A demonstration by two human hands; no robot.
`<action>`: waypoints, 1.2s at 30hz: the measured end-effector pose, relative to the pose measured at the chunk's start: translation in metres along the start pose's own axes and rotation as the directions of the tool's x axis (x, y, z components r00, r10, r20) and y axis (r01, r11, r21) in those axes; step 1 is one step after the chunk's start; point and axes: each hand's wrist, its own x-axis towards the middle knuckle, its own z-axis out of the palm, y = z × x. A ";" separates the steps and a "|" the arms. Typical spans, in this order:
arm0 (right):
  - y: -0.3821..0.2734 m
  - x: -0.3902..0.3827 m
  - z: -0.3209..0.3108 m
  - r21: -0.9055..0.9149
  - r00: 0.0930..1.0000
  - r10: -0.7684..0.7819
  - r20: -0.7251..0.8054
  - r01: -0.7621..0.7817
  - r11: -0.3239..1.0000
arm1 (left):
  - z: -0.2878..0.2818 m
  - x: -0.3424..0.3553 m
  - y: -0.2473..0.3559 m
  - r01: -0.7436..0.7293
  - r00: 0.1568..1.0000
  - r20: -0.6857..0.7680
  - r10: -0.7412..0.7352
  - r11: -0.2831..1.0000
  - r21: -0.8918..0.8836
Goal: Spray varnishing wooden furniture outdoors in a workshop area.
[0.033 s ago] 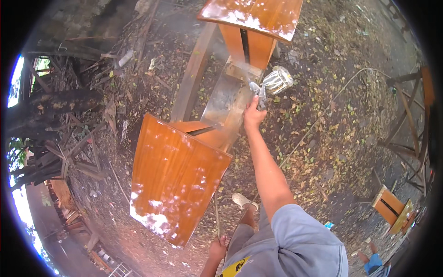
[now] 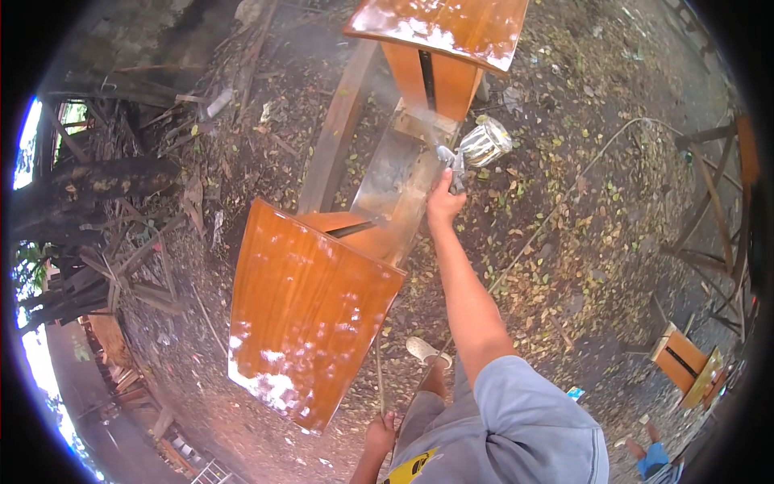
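My right hand (image 2: 444,202) is stretched out far ahead, its fingers wrapped round the handle of a metal spray gun (image 2: 453,163). A silver cup (image 2: 486,142) streaked with pale drips is attached to the gun. Whitish mist hangs around its nozzle, over a plank bench between two glossy orange-brown wooden pieces. The nearer piece has a broad tapered panel (image 2: 310,310); the farther one shows a shiny top (image 2: 451,28) and a side with a dark slot (image 2: 427,81). Low by my body, my left hand (image 2: 380,434) is closed round a thin hose (image 2: 380,367).
A long wooden beam (image 2: 339,129) lies beside the bench. The hose (image 2: 556,214) trails over leaf-strewn ground to the right. Timber scraps (image 2: 129,270) are piled at left. At right stand a wooden frame (image 2: 709,202) and another slotted piece (image 2: 677,359). A person's legs show at lower right.
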 end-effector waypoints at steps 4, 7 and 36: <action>-0.005 -0.025 -0.013 -0.265 0.901 -0.424 0.087 0.432 0.862 | 0.003 0.000 -0.014 0.011 1.000 -0.023 -0.012 1.000 -0.012; -0.044 -0.062 -0.014 -0.221 0.904 -0.288 0.315 0.365 0.904 | 0.011 -0.004 -0.028 0.072 0.997 -0.013 -0.071 0.981 0.182; -0.214 -0.065 -0.231 -0.053 0.797 -0.529 0.292 0.566 0.823 | 0.085 0.005 -0.003 -0.086 0.983 -0.141 0.117 0.975 0.206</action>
